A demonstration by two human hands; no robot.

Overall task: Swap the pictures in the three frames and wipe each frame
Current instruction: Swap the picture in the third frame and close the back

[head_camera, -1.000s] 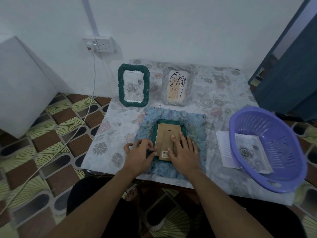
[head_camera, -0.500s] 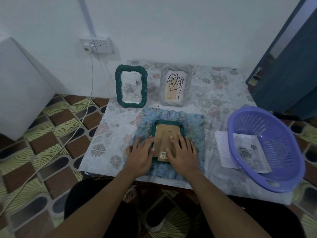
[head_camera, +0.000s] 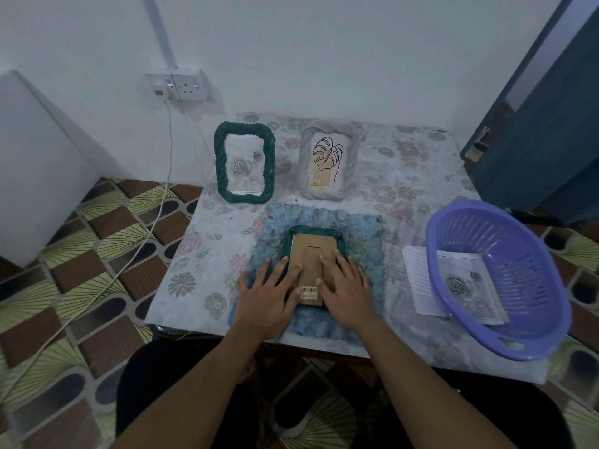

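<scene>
The green frame (head_camera: 311,229) lay face down near the front edge of the desk (head_camera: 201,254), on a fuzzy blue cloth (head_camera: 364,241), with its brown cardboard backing (head_camera: 311,252) turned up. Both hands were on it. The left hand (head_camera: 269,296) lay flat over the frame's left side, fingers straight and spread. Its fingertips reached onto the left rim and the edge of the backing, and its thumb pointed toward a small barcode sticker (head_camera: 309,290) at the near end of the card. The right hand (head_camera: 345,288) lay flat in the same way over the right side, fingers spread, with its thumb close to the same sticker. Neither hand curled round anything. The middle strip of the backing showed between them.

Beyond the cloth, toward the wall, two more frames stood upright side by side. One was a second green frame (head_camera: 244,162) holding a pale rose picture, and just to its right was a silver frame (head_camera: 328,163) with a line-drawn leaf.

Well off to the right of the hands sat a purple basket (head_camera: 518,241). A lined sheet (head_camera: 418,280) stuck out past its left side, and a rose print (head_camera: 460,283) showed through its wall. I could not tell whether the print lay inside the basket or beneath it.
</scene>
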